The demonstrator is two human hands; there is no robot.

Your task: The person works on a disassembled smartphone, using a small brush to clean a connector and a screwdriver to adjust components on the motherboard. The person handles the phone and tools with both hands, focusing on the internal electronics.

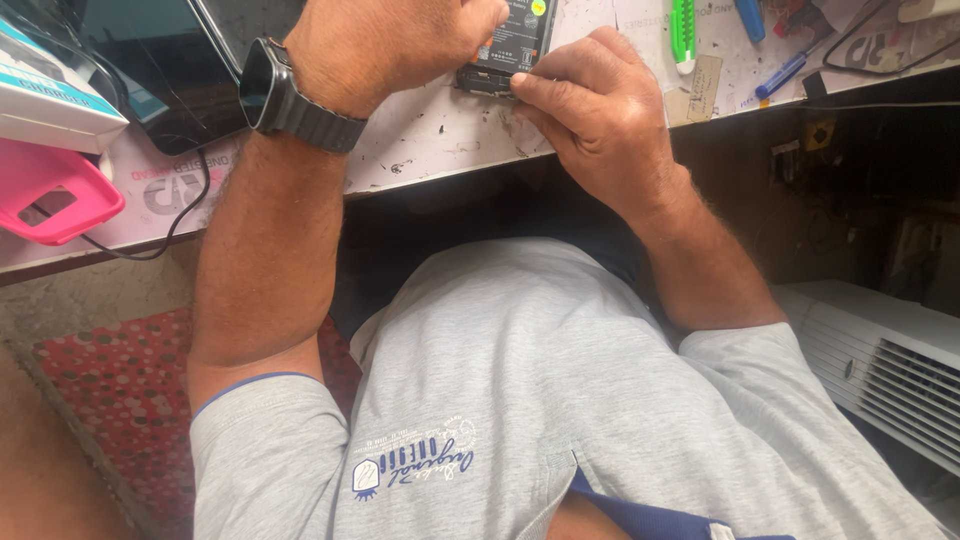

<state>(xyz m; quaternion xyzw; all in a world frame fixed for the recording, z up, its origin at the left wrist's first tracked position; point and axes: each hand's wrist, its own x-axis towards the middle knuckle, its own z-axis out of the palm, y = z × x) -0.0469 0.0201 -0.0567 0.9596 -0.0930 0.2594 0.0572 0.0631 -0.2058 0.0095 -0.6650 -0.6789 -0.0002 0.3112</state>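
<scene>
While gripped, phone (510,45) seems opened.

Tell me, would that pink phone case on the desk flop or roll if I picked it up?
The pink phone case looks thin and hollow, so probably light. It looks like soft plastic, so it may bend a little. It lies flat with squarish corners, so it likely would not roll, though part overhangs the desk edge and could slip off.

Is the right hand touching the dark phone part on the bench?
Touching. The head view shows the right hand with its fingertips pressed against the lower edge of the dark phone part.
</scene>
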